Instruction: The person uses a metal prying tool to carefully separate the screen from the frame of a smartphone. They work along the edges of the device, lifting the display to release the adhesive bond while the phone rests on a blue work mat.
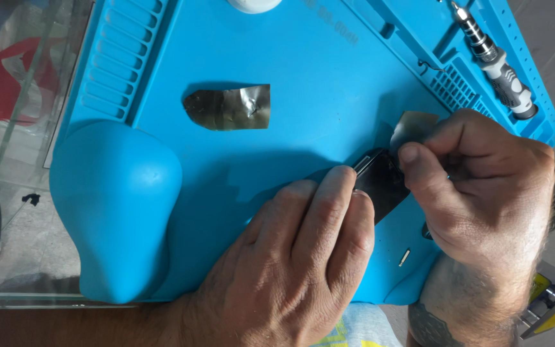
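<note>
The head view shows two hands, one blue work mat (239, 58), two pieces of thin metallic foil, one dark flat device, one screwdriver and one small loose bit. The left hand (297, 257) lies palm down on the mat, its fingers (332, 193) extended and pressing on the near edge of the dark flat device (380, 183); it grips nothing, only bears down. The right hand (483, 186) is curled, thumb and forefinger pinched shut on a grey foil piece (414, 125) at the far end of the device. The device sits on the mat between the two hands, right of centre, largely covered by them; its long axis runs diagonally, from lower right up toward upper left, with a pale edge showing at its upper-left end. The other foil piece (229, 107) lies flat and crumpled near the mat's centre, well apart from the hands. The screwdriver (496, 61) rests in the mat's top-right tray, tip pointing up-left. The small bit (404, 257) lies just beside the right wrist
</note>
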